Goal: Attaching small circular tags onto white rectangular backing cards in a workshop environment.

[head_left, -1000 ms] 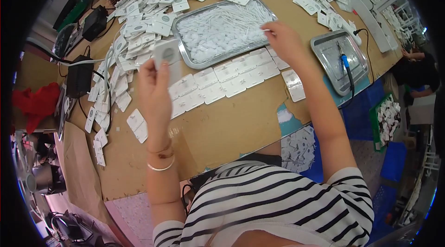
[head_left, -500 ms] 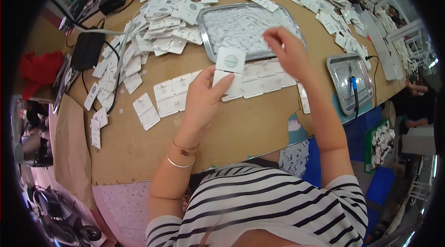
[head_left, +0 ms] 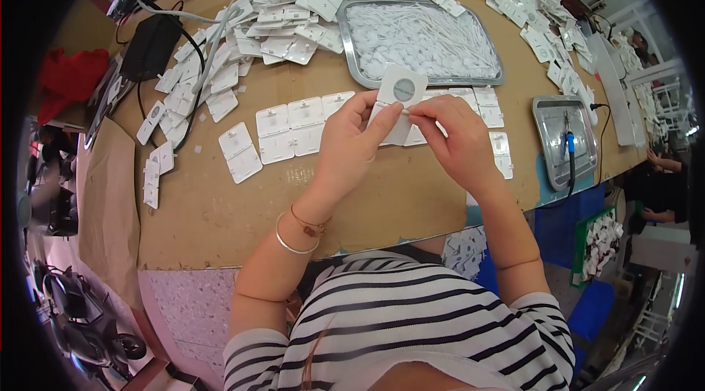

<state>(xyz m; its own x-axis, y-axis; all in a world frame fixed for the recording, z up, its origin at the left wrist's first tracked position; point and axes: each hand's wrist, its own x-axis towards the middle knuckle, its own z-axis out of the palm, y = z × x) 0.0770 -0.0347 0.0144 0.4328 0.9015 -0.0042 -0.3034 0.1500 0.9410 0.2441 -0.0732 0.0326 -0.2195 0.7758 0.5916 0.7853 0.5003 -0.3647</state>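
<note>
A white card (head_left: 403, 85) with a grey-green oval on its face is held up over the desk (head_left: 198, 222), just below the near rim of the large metal tray (head_left: 477, 82). The oval faces up toward the head, and the card's long axis tilts, top end toward 1 o'clock, lower end toward 7. The left hand (head_left: 346, 145), at 7 to 8 o'clock, has its fingers closed on the card, thumb across the face. The right hand (head_left: 461, 143), between 4 and 5 o'clock, has its fingertips drawn close together at the card's lower right edge; whether they grip anything cannot be told. Laid-out white cards (head_left: 305, 110) line the desk between 8 and 9 o'clock, a heap of cards (head_left: 283, 13) lies at 10, and a small metal tray (head_left: 552, 143) with a blue-handled tool (head_left: 570, 143) sits between 3 and 4
</note>
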